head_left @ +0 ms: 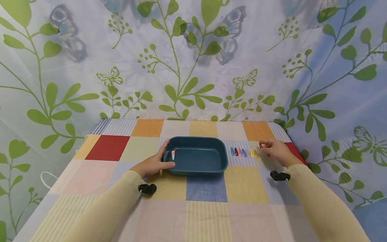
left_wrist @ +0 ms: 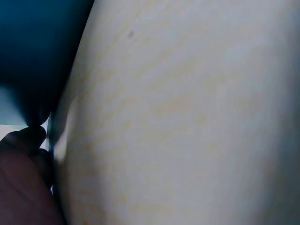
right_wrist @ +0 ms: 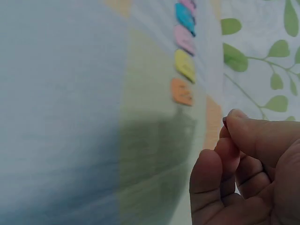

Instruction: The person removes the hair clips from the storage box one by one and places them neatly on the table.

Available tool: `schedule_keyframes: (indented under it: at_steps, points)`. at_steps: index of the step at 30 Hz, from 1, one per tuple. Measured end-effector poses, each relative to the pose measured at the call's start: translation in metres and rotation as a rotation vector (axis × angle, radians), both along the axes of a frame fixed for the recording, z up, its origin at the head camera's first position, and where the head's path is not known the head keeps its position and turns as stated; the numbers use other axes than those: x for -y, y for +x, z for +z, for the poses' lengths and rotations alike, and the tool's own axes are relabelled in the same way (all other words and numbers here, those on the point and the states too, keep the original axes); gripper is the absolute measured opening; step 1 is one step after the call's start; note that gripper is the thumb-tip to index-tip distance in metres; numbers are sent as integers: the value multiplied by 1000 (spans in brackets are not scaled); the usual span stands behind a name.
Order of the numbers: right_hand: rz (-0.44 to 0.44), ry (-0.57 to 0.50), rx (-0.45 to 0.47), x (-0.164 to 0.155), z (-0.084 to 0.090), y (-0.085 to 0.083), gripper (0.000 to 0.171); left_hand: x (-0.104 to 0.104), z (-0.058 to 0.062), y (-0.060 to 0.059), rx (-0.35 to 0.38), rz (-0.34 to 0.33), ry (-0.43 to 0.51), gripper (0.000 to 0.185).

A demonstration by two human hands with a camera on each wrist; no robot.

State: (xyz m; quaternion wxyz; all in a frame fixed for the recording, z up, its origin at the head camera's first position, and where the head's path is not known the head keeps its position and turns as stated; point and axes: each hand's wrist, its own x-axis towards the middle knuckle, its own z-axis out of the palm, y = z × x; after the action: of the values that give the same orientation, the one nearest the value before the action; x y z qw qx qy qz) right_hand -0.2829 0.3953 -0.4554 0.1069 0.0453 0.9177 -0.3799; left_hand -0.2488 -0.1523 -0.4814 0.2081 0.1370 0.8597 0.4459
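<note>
A dark teal plastic basin (head_left: 198,171) stands on the table. My left hand (head_left: 154,164) holds its left side, with the thumb at the front-left rim and the fingers along the outer wall. Inside, near the left end, lie a white hair clip (head_left: 173,155) and something red beside it. My right hand (head_left: 276,151) pinches a small dark red hair clip (head_left: 261,146) between thumb and index finger; most of it is hidden in the right wrist view. Left of that hand runs a row of several coloured snap hair clips, ending in a yellow clip (right_wrist: 184,65) and an orange clip (right_wrist: 181,92).
A patchwork-patterned cloth (head_left: 208,218) covers the table. Behind and along the sides hangs a curtain (head_left: 187,60) printed with leaves and butterflies. A white cable (head_left: 45,179) loops beside the table's left edge.
</note>
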Motion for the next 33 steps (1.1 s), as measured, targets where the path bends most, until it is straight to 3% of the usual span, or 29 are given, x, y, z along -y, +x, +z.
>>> schedule_keyframes:
  at_steps: [12, 20, 33]
  points:
    - [61, 117, -52, -8, -17, 4, 52, 0, 0, -1, -14, -3, -6, 109]
    - [43, 108, 2, -5, -21, 3, 54, 1, 0, -1, -10, -7, 0, 109]
    - [72, 146, -3, -6, -23, 4, 51, 1, 1, -1, -2, -7, 12, 109]
